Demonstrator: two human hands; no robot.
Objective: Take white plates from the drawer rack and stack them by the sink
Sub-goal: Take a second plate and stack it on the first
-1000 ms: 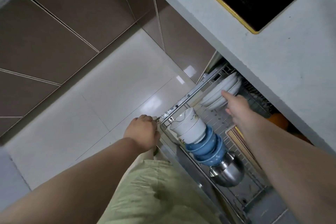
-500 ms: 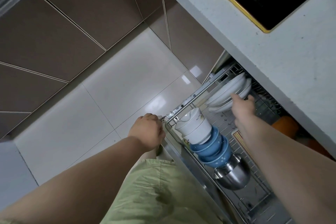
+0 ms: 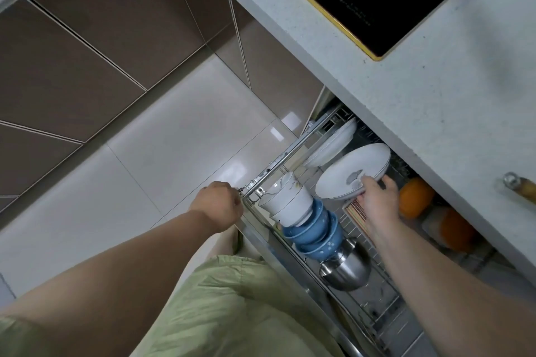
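Your right hand (image 3: 377, 200), right of centre in the frame, is now gripping the near rim of a white plate (image 3: 352, 171), thumb on top and fingers under. A second ago that hand was only reaching toward the upright plates; the plate is now tilting up and out, coming clear of its slot. Your left hand (image 3: 217, 206), at centre, is staying closed in a fist at the front corner of the drawer rack (image 3: 261, 182), apparently holding it pulled out. The remaining white plates (image 3: 333, 145) are still standing on edge just above the lifted one. Below it, white bowls (image 3: 287, 203), blue bowls (image 3: 316, 232) and a steel bowl (image 3: 345, 269) are sitting in a row toward the lower right. The countertop (image 3: 435, 110) is overhanging the rack; the sink is out of view, so carrying and stacking is what comes next.
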